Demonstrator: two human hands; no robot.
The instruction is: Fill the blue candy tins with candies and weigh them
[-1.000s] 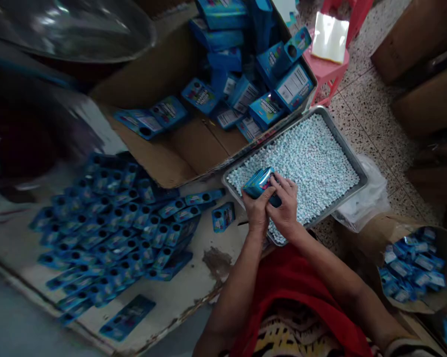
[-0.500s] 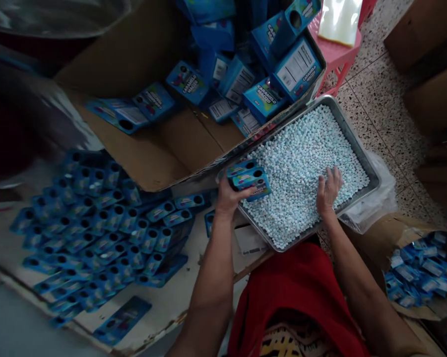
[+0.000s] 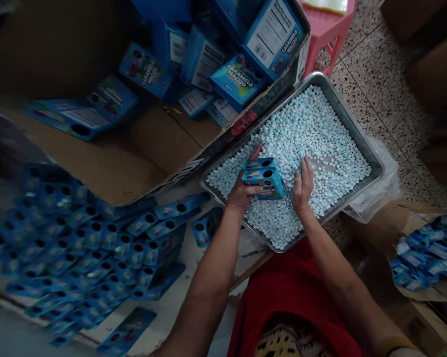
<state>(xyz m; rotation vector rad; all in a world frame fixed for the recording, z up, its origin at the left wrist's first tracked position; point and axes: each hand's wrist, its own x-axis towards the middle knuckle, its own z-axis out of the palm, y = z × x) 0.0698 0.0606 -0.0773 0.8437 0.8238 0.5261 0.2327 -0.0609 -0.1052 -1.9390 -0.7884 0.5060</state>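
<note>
Left hand (image 3: 241, 192) is gripping blue boxes (image 3: 271, 187) over candies (image 3: 305, 124).
Their holed sides are facing up, long edges running left-right; right hand (image 3: 302, 186) is standing open beside them, fingers nearly straight.

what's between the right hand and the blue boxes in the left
In the head view, pale pellets in the metal tray separate right hand and blue boxes.

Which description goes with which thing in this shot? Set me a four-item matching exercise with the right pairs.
Column one
1. Left hand
2. Right hand
3. Tray
4. Stool

Column two
A. Pink, beyond the far edge of the metal container
B. Among pale pellets, with no box in its grasp
C. Gripping small blue boxes
D. Metal, with pellets spread across it

Pairs: 1-C, 2-B, 3-D, 4-A
</note>
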